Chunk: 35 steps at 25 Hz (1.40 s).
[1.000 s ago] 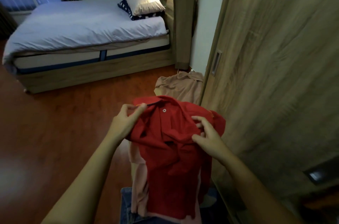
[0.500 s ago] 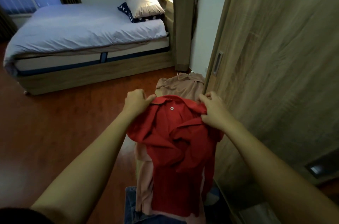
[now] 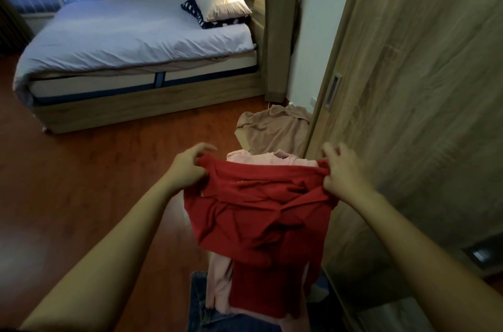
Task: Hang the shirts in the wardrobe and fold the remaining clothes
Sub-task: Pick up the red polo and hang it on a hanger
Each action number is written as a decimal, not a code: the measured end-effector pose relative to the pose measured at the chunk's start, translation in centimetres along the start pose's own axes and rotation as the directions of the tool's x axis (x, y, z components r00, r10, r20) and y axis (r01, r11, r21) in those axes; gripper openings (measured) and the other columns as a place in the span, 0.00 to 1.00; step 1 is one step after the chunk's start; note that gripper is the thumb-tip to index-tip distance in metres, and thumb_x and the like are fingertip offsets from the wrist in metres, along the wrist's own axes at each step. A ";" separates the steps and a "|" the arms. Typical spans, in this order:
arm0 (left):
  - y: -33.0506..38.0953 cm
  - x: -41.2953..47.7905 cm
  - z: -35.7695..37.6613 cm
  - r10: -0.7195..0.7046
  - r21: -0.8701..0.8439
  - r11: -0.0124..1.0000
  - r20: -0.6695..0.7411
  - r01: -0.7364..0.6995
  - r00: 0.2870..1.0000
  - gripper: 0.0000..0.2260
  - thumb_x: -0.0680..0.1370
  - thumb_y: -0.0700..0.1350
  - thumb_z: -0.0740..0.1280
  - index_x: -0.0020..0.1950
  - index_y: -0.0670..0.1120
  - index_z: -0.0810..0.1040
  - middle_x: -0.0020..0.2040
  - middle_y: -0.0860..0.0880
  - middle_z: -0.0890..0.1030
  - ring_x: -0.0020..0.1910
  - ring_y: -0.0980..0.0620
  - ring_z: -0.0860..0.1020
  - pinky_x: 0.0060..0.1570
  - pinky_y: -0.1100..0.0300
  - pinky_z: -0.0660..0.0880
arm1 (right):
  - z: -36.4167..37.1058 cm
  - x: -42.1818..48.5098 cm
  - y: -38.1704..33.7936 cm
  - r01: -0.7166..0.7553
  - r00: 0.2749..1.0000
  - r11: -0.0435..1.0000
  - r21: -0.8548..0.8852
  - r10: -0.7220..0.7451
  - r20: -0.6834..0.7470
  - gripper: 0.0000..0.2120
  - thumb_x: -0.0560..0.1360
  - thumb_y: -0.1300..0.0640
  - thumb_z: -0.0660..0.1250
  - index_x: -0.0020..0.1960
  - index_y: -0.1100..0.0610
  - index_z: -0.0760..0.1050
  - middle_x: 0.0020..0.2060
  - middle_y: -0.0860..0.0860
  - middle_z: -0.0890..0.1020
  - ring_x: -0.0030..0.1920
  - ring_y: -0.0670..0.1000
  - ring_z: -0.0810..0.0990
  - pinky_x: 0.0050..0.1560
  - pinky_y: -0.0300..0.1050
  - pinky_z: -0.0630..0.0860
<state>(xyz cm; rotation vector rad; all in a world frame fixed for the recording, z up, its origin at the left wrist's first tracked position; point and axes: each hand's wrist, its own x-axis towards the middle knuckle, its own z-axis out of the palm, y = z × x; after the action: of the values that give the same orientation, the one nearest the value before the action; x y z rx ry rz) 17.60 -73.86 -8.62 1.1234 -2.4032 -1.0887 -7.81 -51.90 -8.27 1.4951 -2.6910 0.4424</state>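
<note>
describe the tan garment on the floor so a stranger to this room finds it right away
Start at the wooden wardrobe door on the right and follow its left edge down to the floor. The tan garment lies spread out there. It is the only tan piece, farther off than the red shirt and the pink garment.

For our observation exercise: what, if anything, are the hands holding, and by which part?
The red cloth shirt, held by its upper edge: the left hand grips the left end, the right hand the right end.
</note>
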 end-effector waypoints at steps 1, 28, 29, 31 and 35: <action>0.0 0.4 0.4 0.059 0.157 0.986 0.029 -0.063 0.998 0.24 0.68 0.30 0.63 0.58 0.52 0.76 0.54 0.49 0.78 0.48 0.51 0.76 0.45 0.62 0.71 | 0.4 0.1 -0.3 0.121 0.990 0.993 -0.002 -0.121 0.068 0.20 0.63 0.67 0.65 0.52 0.53 0.68 0.56 0.55 0.70 0.53 0.58 0.73 0.45 0.49 0.74; 32.5 -23.0 2.9 0.557 -0.145 0.691 -0.516 -0.708 0.650 0.13 0.61 0.39 0.56 0.36 0.39 0.78 0.32 0.39 0.78 0.33 0.52 0.73 0.34 0.54 0.70 | -30.1 -31.9 3.1 -0.281 0.704 0.953 0.111 0.283 -0.651 0.13 0.66 0.62 0.59 0.31 0.46 0.76 0.43 0.52 0.84 0.48 0.57 0.79 0.49 0.48 0.74; 33.7 -23.6 3.8 0.562 -0.184 0.682 -0.488 -0.708 0.668 0.12 0.61 0.40 0.55 0.34 0.38 0.76 0.31 0.36 0.76 0.31 0.51 0.71 0.32 0.52 0.69 | -30.8 -33.6 3.7 -0.213 0.682 0.968 0.134 0.245 -0.689 0.14 0.64 0.63 0.57 0.30 0.46 0.74 0.41 0.50 0.83 0.45 0.56 0.80 0.48 0.49 0.75; 35.8 -25.2 6.0 0.595 -0.230 0.656 -0.428 -0.719 0.680 0.12 0.62 0.42 0.55 0.33 0.38 0.75 0.29 0.38 0.74 0.29 0.51 0.70 0.31 0.54 0.66 | -32.2 -37.0 5.3 -0.112 0.646 0.987 0.113 0.159 -0.746 0.13 0.60 0.64 0.55 0.29 0.47 0.71 0.35 0.48 0.80 0.40 0.52 0.79 0.44 0.50 0.75; 39.8 -28.2 10.3 0.740 -0.169 0.553 -0.351 -0.816 0.574 0.17 0.67 0.50 0.54 0.34 0.41 0.78 0.30 0.43 0.78 0.33 0.51 0.75 0.38 0.55 0.68 | -34.3 -43.2 8.2 -0.033 0.660 0.981 0.190 0.164 -0.733 0.11 0.62 0.64 0.56 0.34 0.48 0.67 0.27 0.48 0.72 0.28 0.47 0.70 0.33 0.46 0.69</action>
<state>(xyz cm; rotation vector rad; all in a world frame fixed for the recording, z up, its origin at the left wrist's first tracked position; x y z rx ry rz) 9.38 -30.86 15.26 -0.0188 -2.0329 -0.8711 4.86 -3.12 15.62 0.8724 -2.0836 1.0396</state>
